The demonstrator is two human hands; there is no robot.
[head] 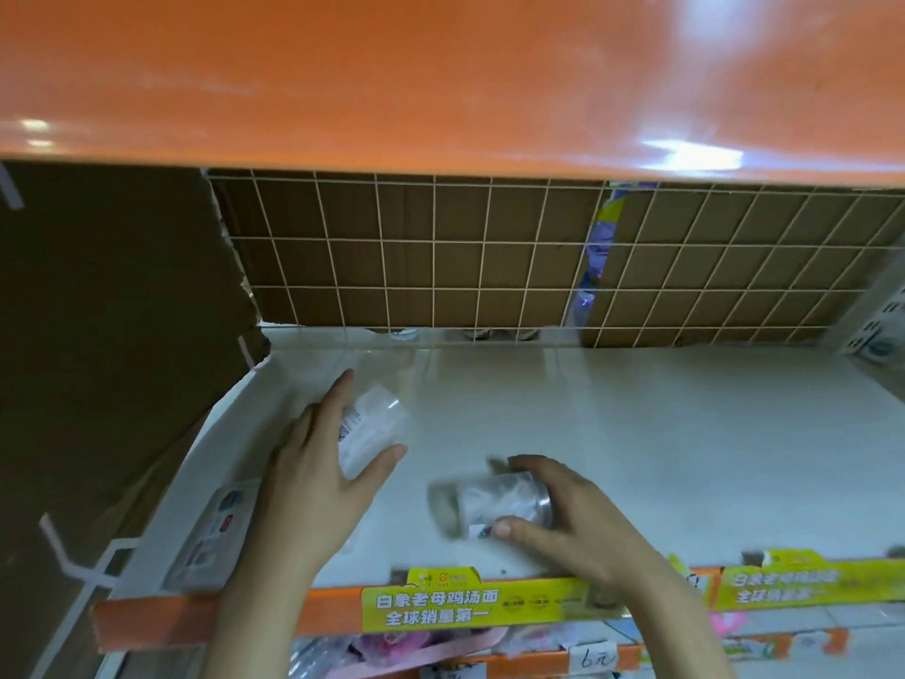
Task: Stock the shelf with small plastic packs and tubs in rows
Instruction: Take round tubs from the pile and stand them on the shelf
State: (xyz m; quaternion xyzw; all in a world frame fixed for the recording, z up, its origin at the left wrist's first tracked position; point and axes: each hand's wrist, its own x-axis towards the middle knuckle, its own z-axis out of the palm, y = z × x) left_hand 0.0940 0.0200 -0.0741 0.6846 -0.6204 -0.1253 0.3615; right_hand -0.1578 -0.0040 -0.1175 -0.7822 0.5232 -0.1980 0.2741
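While each hand grips a clear tub, left hand [318, 468], right hand [563, 512], bare shelf [661, 458] beyond.

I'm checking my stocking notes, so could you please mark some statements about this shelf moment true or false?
1. Each hand holds a clear plastic tub. True: left hand holds the left tub, right hand holds the right tub.
2. The shelf is already full of rows. False: its surface is almost bare.
3. A wire grid backs the shelf. True.
4. The shelf-edge label is blue. False: it is yellow-green.
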